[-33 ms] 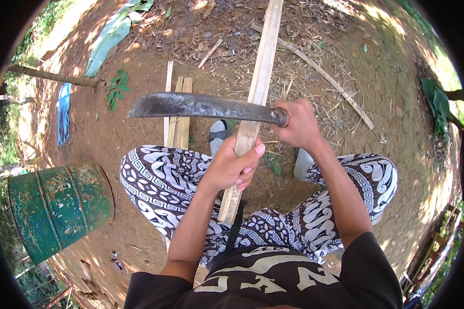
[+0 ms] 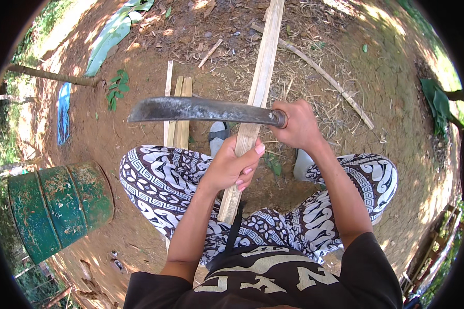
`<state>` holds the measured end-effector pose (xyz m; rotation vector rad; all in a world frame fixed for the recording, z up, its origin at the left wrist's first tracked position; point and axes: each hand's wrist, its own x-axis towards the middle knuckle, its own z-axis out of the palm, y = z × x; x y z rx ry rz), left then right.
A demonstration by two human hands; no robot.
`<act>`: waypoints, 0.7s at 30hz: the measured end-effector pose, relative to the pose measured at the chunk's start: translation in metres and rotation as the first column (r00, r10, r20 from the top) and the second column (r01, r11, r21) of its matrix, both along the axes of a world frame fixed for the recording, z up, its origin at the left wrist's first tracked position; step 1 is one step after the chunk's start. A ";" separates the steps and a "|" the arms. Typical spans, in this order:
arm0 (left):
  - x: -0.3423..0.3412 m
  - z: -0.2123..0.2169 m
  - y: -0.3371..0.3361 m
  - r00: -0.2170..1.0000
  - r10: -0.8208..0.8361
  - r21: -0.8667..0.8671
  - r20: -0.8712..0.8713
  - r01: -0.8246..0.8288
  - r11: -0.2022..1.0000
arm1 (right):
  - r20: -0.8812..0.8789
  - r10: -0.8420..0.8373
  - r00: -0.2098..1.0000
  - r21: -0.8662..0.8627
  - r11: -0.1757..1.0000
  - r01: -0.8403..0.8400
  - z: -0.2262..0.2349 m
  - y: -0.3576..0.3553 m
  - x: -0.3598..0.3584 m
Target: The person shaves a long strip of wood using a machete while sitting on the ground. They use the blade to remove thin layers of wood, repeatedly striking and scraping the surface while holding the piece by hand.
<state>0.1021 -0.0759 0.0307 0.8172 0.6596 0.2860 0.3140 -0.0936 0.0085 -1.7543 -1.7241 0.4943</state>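
A long pale bamboo strip (image 2: 263,72) runs from my lap away to the far edge of the view. My left hand (image 2: 232,166) is wrapped round it near its close end, thumb on top. A machete (image 2: 191,108) with a dark, worn blade lies crosswise over the strip, just beyond that hand, its tip pointing left. My right hand (image 2: 297,123) is closed on its handle, which is mostly hidden by the fingers. Whether the blade touches the strip I cannot tell.
Several cut strips (image 2: 182,116) lie on the ground beyond my left knee. A thin curved stick (image 2: 329,78) lies among shavings at the far right. To my left is a rusty green drum (image 2: 62,208). A leaning branch (image 2: 51,75) and a banana leaf (image 2: 107,44) are farther left.
The machete and my right hand have shifted very slightly toward me along the bamboo strip. My left hand and the strip look unmoved.
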 end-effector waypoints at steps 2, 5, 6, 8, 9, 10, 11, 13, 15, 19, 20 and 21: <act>0.000 -0.001 -0.001 0.999 -0.014 0.024 -0.040 0.014 1.000 | 0.042 0.011 0.999 -0.048 0.999 -0.009 -0.001 -0.001 -0.001; 0.001 -0.005 -0.003 0.993 -0.040 0.132 -0.114 0.055 0.990 | 0.070 0.028 0.997 -0.108 0.994 -0.020 -0.004 -0.003 0.001; 0.002 -0.006 -0.004 0.989 -0.048 0.179 -0.142 0.073 0.981 | 0.061 0.041 0.997 -0.111 0.993 -0.034 -0.006 -0.004 0.003; 0.001 -0.006 -0.006 0.986 -0.060 0.204 -0.153 0.091 0.975 | 0.076 0.051 0.996 -0.103 0.994 -0.043 -0.010 -0.006 0.005; 0.001 -0.007 -0.007 0.985 -0.068 0.215 -0.160 0.102 0.971 | 0.101 0.047 0.994 -0.091 0.995 -0.038 -0.013 -0.007 0.005; 0.001 -0.008 -0.008 0.984 -0.073 0.224 -0.162 0.109 0.969 | 0.125 0.044 0.991 -0.079 0.996 -0.034 -0.015 -0.008 0.006; 0.001 -0.010 -0.009 0.984 -0.076 0.233 -0.163 0.113 0.966 | 0.154 0.052 0.987 -0.080 0.996 -0.040 -0.018 -0.009 0.007; 0.000 -0.012 -0.010 0.980 -0.092 0.255 -0.178 0.137 0.957 | 0.213 0.071 0.975 -0.082 0.995 -0.054 -0.028 -0.008 0.009; 0.001 -0.014 -0.009 0.971 -0.125 0.278 -0.202 0.179 0.944 | 0.177 0.045 0.983 -0.031 0.999 -0.040 -0.048 -0.006 0.018; 0.009 -0.023 0.002 0.975 -0.054 0.257 -0.217 0.110 0.960 | 0.200 -0.095 0.975 -0.042 0.994 0.106 -0.090 0.005 0.043; 0.009 -0.024 0.005 0.982 -0.032 0.227 -0.186 0.074 0.971 | 0.260 -0.105 0.960 -0.088 0.987 0.132 -0.086 0.011 0.043; 0.009 -0.023 0.006 0.988 -0.025 0.196 -0.149 0.055 0.979 | 0.245 -0.211 0.946 -0.053 0.972 0.230 -0.091 0.015 0.048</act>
